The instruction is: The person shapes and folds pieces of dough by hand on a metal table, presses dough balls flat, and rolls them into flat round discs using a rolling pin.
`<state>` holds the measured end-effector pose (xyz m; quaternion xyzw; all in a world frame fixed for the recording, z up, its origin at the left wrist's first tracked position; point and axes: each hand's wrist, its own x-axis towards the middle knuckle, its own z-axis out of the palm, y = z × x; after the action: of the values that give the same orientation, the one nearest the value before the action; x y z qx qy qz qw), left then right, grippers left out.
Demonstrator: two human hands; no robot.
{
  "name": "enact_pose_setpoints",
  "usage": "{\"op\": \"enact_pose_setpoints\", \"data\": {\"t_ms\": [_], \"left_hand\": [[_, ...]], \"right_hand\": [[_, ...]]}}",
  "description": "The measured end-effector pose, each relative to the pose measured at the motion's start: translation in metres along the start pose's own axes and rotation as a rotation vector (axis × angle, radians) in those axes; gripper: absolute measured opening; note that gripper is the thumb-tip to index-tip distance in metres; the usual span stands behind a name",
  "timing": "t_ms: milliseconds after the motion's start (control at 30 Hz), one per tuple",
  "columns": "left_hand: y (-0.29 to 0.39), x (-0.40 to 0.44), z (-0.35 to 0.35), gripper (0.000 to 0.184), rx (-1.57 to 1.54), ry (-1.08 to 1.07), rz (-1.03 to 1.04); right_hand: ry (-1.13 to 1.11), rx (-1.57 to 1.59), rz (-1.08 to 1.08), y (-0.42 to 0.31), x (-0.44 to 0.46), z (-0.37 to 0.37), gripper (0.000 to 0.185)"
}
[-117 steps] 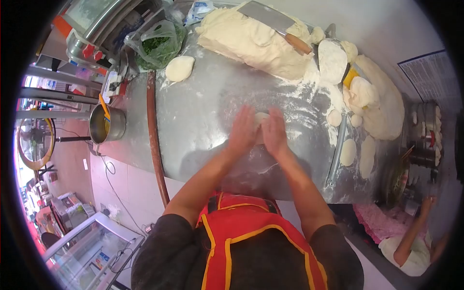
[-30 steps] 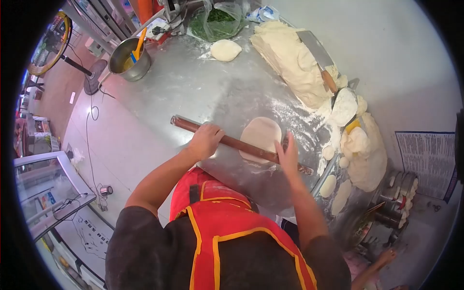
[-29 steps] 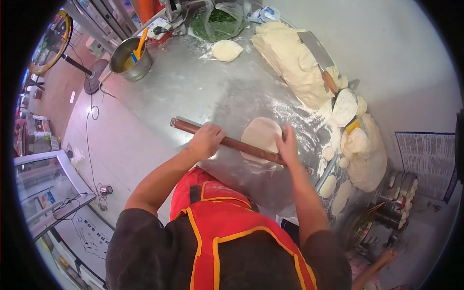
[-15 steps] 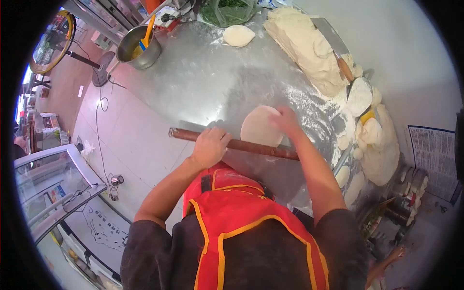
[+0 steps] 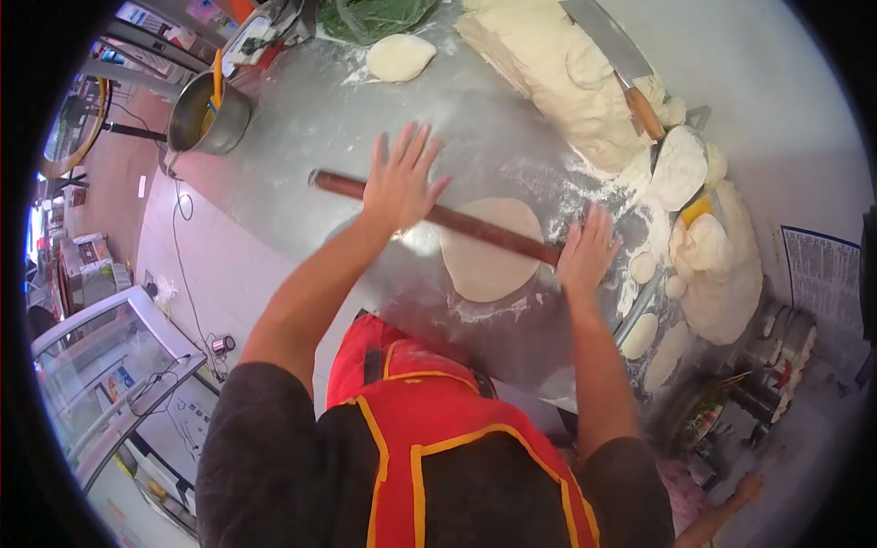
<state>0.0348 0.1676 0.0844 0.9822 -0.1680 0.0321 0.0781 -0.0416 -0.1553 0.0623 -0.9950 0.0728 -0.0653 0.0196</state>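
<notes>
A brown wooden rolling pin (image 5: 484, 228) lies slantwise across a thin round sheet of dough (image 5: 489, 276) on the floured metal table. Flat on the pin's left part rests my left hand (image 5: 400, 185), its fingers stretched out and spread. My right hand (image 5: 587, 248) presses on the pin's other end, fingers extended forward and covering that tip. Dough shows on both sides of the pin, between the two hands. Loose flour lies on the table just beyond my right hand.
A big dough slab (image 5: 557, 78) with a wooden-handled cleaver (image 5: 644, 111) lies far right. More dough (image 5: 731, 283) lines the right edge. A metal pot (image 5: 228, 123), a dough piece (image 5: 400, 57) and bagged greens (image 5: 375, 16) stand farther back. Another person's arm (image 5: 726, 511) shows lower right.
My right hand has left the dough edge and now lies on the pin's right end. The pin has moved forward onto the dough. My left hand has opened flat on it.
</notes>
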Motion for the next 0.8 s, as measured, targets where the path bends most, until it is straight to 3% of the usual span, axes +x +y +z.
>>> {"op": "enact_pose_setpoints", "data": {"t_ms": [100, 167, 300, 400, 467, 500, 567, 633, 733, 800], "left_hand": [[-0.007, 0.073, 0.012, 0.064, 0.024, 0.132, 0.030], [-0.008, 0.072, 0.011, 0.064, 0.032, 0.182, 0.059], [-0.007, -0.035, 0.005, 0.067, -0.084, 0.041, 0.024], [-0.004, -0.133, 0.008, 0.066, -0.193, 0.007, 0.007], [-0.015, -0.118, 0.009, 0.061, -0.257, 0.061, 0.052], [-0.019, -0.085, 0.010, 0.060, -0.255, 0.067, 0.038], [-0.016, -0.052, 0.010, 0.060, -0.173, 0.099, 0.020], [-0.010, -0.038, 0.006, 0.060, -0.024, 0.126, 0.012], [-0.006, -0.105, -0.002, 0.066, -0.053, -0.009, 0.005], [-0.004, -0.157, -0.010, 0.069, -0.165, 0.021, 0.028]], "right_hand": [[0.111, 0.007, 0.031, 0.004, 0.059, 0.008, 0.058], [0.136, 0.043, 0.011, 0.005, 0.060, 0.005, 0.059], [-0.006, 0.097, -0.076, -0.003, -0.051, -0.003, 0.062], [0.020, 0.198, -0.139, -0.014, -0.123, -0.026, 0.057], [0.033, 0.195, -0.183, -0.002, -0.131, -0.017, 0.054], [-0.143, 0.084, -0.106, 0.007, -0.104, -0.016, 0.053], [0.112, 0.102, -0.088, 0.011, -0.050, -0.017, 0.052], [0.025, 0.064, -0.048, 0.007, -0.065, -0.015, 0.051], [-0.049, 0.131, -0.040, 0.002, -0.129, -0.027, 0.055], [-0.082, 0.207, -0.043, -0.004, -0.167, -0.040, 0.058]]}}
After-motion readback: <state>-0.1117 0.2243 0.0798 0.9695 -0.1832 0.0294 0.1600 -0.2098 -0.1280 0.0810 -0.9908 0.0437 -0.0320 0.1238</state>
